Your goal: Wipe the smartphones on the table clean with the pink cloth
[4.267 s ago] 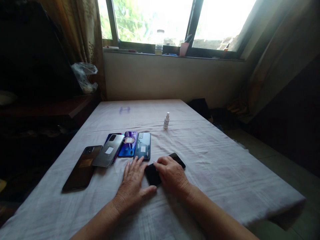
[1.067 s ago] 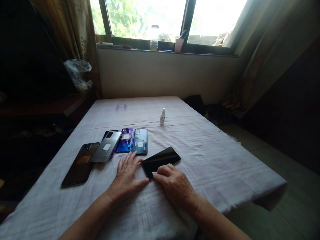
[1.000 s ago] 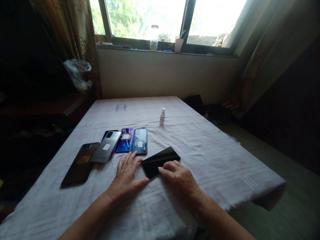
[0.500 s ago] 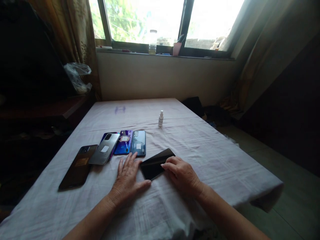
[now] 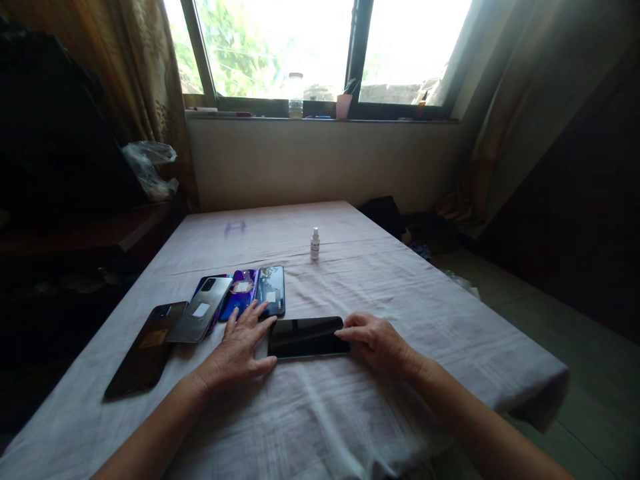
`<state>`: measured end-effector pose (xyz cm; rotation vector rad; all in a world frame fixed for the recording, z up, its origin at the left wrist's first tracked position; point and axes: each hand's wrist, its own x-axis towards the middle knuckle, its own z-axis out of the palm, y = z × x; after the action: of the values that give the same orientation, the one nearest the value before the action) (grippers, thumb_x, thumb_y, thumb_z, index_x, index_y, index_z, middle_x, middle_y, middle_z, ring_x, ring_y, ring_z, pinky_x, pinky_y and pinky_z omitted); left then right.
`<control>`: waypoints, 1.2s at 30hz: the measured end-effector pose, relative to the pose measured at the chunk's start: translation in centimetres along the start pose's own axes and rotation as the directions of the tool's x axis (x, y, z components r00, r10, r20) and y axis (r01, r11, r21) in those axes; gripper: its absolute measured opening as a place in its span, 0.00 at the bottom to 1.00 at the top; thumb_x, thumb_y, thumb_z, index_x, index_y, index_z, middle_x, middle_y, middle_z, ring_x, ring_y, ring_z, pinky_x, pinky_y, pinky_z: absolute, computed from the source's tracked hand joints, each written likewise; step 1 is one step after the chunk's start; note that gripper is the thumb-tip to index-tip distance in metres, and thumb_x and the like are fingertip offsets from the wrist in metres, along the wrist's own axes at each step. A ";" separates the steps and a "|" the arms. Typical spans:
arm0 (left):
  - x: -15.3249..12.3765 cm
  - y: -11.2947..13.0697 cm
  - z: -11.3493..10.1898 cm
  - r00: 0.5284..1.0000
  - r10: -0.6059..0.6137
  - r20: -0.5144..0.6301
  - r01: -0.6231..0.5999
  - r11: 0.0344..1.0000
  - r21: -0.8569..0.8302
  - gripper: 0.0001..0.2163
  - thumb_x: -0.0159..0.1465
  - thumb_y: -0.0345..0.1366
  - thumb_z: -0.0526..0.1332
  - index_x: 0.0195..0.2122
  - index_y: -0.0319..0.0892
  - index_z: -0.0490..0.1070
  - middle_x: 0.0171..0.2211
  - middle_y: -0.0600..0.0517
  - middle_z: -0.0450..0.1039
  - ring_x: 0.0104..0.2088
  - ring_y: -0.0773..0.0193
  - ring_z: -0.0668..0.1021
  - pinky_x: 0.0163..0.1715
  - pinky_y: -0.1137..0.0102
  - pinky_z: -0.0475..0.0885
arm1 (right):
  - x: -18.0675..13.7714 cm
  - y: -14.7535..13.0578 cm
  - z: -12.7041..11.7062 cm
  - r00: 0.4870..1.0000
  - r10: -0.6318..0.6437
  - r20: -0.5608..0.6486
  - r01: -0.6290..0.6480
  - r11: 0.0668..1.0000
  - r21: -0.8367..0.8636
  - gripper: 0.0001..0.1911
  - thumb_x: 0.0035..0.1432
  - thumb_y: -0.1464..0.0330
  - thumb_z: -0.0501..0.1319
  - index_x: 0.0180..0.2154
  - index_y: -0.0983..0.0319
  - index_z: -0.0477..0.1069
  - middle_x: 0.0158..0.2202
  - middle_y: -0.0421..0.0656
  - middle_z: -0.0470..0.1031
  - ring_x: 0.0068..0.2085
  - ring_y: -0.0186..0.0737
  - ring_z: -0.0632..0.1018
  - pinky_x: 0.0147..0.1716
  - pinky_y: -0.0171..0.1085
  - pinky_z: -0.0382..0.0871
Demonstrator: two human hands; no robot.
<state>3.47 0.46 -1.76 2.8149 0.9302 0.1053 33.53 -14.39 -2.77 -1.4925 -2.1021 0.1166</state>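
A black-screened smartphone [image 5: 307,337] lies face up on the cloth, its long side running left to right. My left hand [image 5: 243,343] rests at its left end with fingers spread, the index finger and thumb near the corners. Curled fingers of my right hand [image 5: 374,337] pinch the right end, a fingertip over the screen edge. Just beyond my left fingers lie a dark blue-grey phone [image 5: 277,283] and a purple-blue phone [image 5: 246,280], backs up. A silver phone [image 5: 213,303] overlaps another purple phone and the edge of a dark brown phone [image 5: 137,360].
A small white bottle [image 5: 315,245] stands upright farther back on the cloth-covered table [image 5: 425,307]. A jar [image 5: 295,97] and a pink cup [image 5: 343,107] are on the windowsill. A clear plastic bag [image 5: 150,170] sits on dark furniture at left.
The smartphone between my hands has turned from a slant to lie straight across. My left hand has shifted left, and my right hand stays at the phone's right end. The view has tilted slightly upward.
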 end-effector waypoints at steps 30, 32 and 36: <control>1.7 8.2 2.4 0.942 -0.142 -0.304 0.141 0.990 -0.026 0.20 0.67 0.42 0.55 0.57 0.39 0.66 0.54 0.40 0.73 0.56 0.49 0.73 0.56 0.55 0.67 | -0.3 -1.3 -1.1 0.999 -0.050 0.014 0.049 0.995 0.092 0.16 0.58 0.77 0.56 0.41 0.57 0.80 0.36 0.42 0.77 0.35 0.35 0.77 0.35 0.31 0.70; 0.9 9.4 3.1 0.949 -0.124 -0.290 0.115 0.992 -0.046 0.26 0.64 0.49 0.58 0.59 0.39 0.65 0.56 0.39 0.72 0.56 0.47 0.73 0.58 0.53 0.66 | 0.2 -0.4 -0.8 0.998 -0.049 0.035 0.048 0.999 0.007 0.17 0.57 0.77 0.57 0.42 0.56 0.80 0.37 0.42 0.77 0.36 0.36 0.77 0.36 0.32 0.70; 0.6 10.7 4.7 0.960 -0.118 -0.255 0.085 0.987 -0.134 0.37 0.58 0.56 0.63 0.63 0.39 0.60 0.62 0.36 0.64 0.62 0.41 0.67 0.62 0.48 0.60 | 2.1 0.7 0.3 0.999 -0.032 0.030 0.034 0.996 -0.085 0.17 0.59 0.76 0.58 0.43 0.54 0.80 0.38 0.42 0.78 0.38 0.38 0.77 0.38 0.33 0.70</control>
<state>10.77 -8.26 -4.36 2.6771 1.0809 0.5140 33.55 -12.22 -2.47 -1.5124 -2.1781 0.0358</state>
